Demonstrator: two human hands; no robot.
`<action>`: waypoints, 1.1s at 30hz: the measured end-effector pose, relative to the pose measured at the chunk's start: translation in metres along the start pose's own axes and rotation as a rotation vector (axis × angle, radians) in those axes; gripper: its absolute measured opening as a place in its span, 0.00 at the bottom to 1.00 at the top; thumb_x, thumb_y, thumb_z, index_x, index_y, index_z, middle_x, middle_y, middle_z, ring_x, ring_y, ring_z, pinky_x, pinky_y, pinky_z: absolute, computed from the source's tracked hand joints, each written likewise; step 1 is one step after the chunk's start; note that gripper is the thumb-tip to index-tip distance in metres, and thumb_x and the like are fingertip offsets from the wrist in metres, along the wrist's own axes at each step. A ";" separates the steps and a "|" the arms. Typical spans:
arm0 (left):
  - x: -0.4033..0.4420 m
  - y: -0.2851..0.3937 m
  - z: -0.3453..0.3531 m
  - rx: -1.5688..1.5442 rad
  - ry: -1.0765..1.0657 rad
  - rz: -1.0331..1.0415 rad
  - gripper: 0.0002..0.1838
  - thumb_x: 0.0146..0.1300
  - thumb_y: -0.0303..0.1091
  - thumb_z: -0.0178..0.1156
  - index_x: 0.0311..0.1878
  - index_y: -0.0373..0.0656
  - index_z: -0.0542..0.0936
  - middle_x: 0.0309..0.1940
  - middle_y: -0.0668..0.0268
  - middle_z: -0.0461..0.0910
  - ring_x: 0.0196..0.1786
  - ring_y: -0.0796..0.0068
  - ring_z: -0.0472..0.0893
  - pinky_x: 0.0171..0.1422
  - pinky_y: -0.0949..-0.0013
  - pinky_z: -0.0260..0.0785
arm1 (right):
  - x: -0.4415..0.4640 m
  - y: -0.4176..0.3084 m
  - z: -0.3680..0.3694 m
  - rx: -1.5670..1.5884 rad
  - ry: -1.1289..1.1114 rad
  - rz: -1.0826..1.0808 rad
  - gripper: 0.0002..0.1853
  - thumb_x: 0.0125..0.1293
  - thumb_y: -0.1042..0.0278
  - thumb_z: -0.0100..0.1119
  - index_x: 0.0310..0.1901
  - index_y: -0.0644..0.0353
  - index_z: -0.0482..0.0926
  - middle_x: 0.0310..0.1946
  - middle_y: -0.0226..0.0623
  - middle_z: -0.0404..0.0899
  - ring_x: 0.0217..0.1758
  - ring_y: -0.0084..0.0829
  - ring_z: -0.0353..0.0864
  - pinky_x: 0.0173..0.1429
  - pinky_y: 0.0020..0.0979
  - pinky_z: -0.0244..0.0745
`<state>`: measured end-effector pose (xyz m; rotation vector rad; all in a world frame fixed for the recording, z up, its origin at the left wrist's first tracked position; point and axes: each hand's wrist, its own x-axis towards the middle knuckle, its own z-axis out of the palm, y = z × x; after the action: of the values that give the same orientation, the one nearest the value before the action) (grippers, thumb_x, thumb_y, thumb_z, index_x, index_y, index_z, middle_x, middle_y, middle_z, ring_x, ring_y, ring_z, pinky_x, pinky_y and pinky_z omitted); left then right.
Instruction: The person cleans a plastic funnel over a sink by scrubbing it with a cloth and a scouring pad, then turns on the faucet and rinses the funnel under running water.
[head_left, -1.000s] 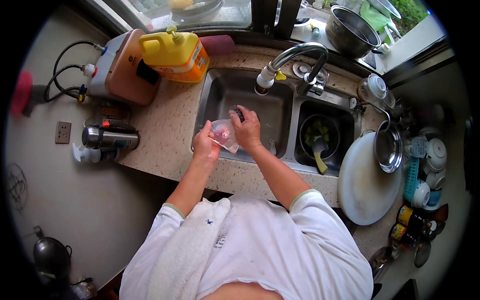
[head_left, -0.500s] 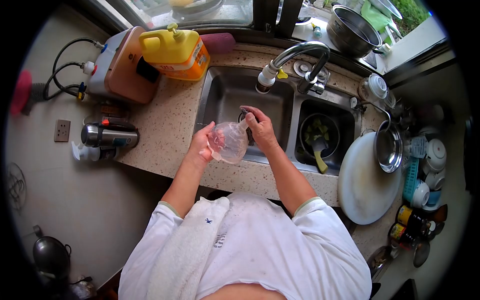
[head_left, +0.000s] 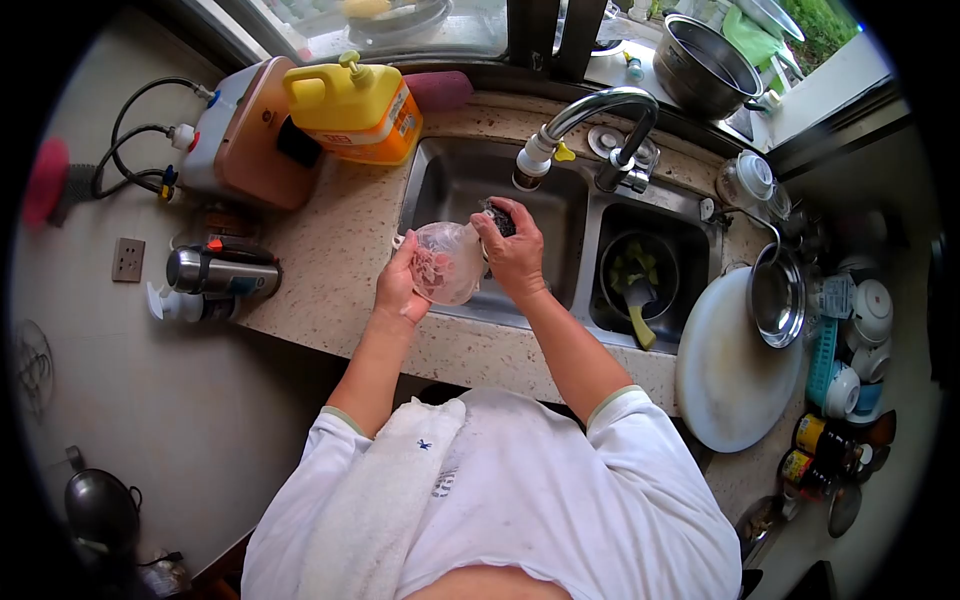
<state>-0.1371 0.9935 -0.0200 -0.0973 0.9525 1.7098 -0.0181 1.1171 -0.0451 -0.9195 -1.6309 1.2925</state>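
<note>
Two bare hands working over the front edge of the left sink basin (head_left: 530,160). One translucent, thin-walled round bowl (head_left: 452,262): held tilted above the basin's front left corner, pinkish patches showing in it; cannot tell whether these are lying inside or showing through the wall. Left hand (head_left: 398,290) clamping the bowl's left side, thumb up along the rim, other fingers partly hidden behind it. Right hand (head_left: 515,258) pinching one dark, coarse, wiry scouring pad (head_left: 502,220) between bent fingers and thumb, just beside the bowl's right rim. Both forearms reaching forward and angling inward, elbows bent and apart.

Two stainless-steel basins in total. One curved chrome faucet (head_left: 600,98) arching over the left one, behind the hands. Right sink basin (head_left: 608,215) holding one round pot (head_left: 668,272) with green pieces, plus one utensil, its yellow-green handle (head_left: 641,325) leaning toward the front edge.

Speckled stone counter (head_left: 310,265): one yellow plastic jug (head_left: 352,105) standing near the left basin's back left corner; one round, white, stained cutting board (head_left: 738,375) lying right of the sink, overhanging the counter's front edge; one shiny metal bowl (head_left: 778,300) overlapping the board's right side.
</note>
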 end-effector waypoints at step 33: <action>-0.034 0.018 0.007 0.201 0.077 -0.189 0.20 0.75 0.44 0.42 0.45 0.35 0.77 0.41 0.55 0.82 0.42 0.61 0.83 0.50 0.57 0.76 | -0.014 -0.043 -0.027 -0.168 -0.220 -0.562 0.12 0.66 0.63 0.59 0.31 0.64 0.77 0.26 0.45 0.75 0.30 0.44 0.75 0.32 0.38 0.69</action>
<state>-0.1373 0.9706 0.0115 -0.1172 1.1312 1.4382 0.0104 1.1062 -0.0024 -0.3678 -2.0070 0.8945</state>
